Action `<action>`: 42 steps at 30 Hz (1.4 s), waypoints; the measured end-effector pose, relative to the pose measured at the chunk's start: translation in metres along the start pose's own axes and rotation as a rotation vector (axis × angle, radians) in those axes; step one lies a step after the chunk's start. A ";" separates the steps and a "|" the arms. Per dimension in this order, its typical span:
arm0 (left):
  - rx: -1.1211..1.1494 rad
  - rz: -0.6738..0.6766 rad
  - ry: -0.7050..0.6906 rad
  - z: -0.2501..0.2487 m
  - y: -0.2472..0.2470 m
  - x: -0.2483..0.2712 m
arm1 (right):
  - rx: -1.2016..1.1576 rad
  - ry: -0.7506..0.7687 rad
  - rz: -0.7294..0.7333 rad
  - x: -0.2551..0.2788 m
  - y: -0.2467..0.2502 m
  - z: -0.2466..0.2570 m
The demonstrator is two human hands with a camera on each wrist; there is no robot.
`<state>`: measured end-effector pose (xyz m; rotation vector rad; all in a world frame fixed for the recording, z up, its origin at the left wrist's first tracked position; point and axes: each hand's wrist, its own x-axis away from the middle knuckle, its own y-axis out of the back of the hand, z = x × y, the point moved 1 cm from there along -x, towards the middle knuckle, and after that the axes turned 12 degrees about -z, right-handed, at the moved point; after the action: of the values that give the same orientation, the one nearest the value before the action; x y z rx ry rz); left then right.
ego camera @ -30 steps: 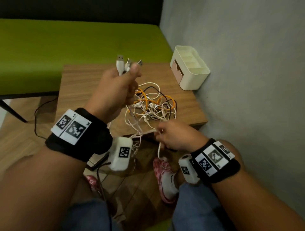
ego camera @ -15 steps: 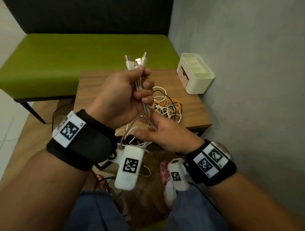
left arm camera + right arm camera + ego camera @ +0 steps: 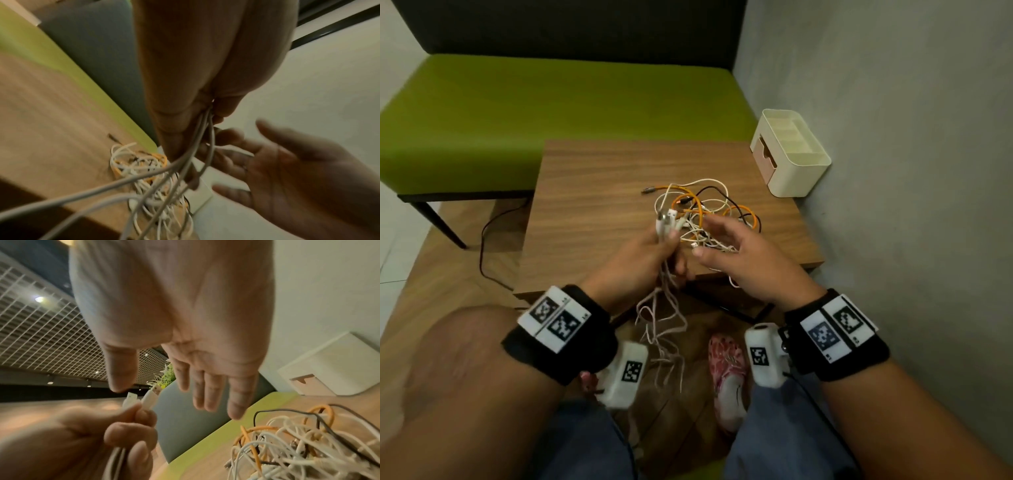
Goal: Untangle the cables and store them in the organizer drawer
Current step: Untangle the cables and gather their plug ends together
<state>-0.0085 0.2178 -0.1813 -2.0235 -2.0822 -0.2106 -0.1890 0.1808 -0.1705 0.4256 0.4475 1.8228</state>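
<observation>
Cables half sorted
Left hand (image 3: pixel 640 257) pinches white cables (image 3: pixel 666 222); right hand (image 3: pixel 736 253), spread, hovers over the tangle (image 3: pixel 709 212); organizer (image 3: pixel 791 154) at 2 o'clock.

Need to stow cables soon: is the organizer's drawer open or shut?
Shut: the drawer front sits flush with the organizer body.

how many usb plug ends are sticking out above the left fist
3, as far as the head view shows: a cluster of white plugs side by side just above the left hand. The right wrist view shows only two clearly; more may be hidden in the fist.
</observation>
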 end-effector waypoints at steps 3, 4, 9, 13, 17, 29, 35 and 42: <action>0.238 0.047 0.077 0.003 -0.015 0.006 | -0.255 -0.041 0.173 0.000 -0.011 -0.003; 0.279 0.045 0.049 0.001 -0.017 0.005 | -0.307 -0.050 0.239 0.003 -0.016 -0.002; 0.286 -0.081 -0.105 -0.007 -0.005 -0.017 | -0.401 -0.221 0.532 0.021 -0.043 -0.005; 0.077 -0.071 -0.129 0.020 0.003 -0.021 | -0.034 -0.139 0.407 0.010 -0.036 -0.008; -0.187 0.011 -0.178 0.044 0.000 -0.019 | -0.124 -0.086 -0.046 -0.006 -0.026 -0.014; -0.078 0.130 -0.064 0.058 -0.009 -0.018 | -0.049 0.286 -0.131 -0.018 -0.051 -0.021; 0.447 0.275 0.318 0.060 0.009 -0.031 | -0.143 0.177 -0.118 -0.037 -0.041 -0.022; -0.023 -0.178 0.087 0.038 0.029 -0.058 | -0.041 0.017 -0.310 -0.047 -0.018 -0.045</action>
<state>0.0192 0.1722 -0.2344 -1.8064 -2.2145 -0.3482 -0.1833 0.1365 -0.2219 0.2945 0.4605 1.5337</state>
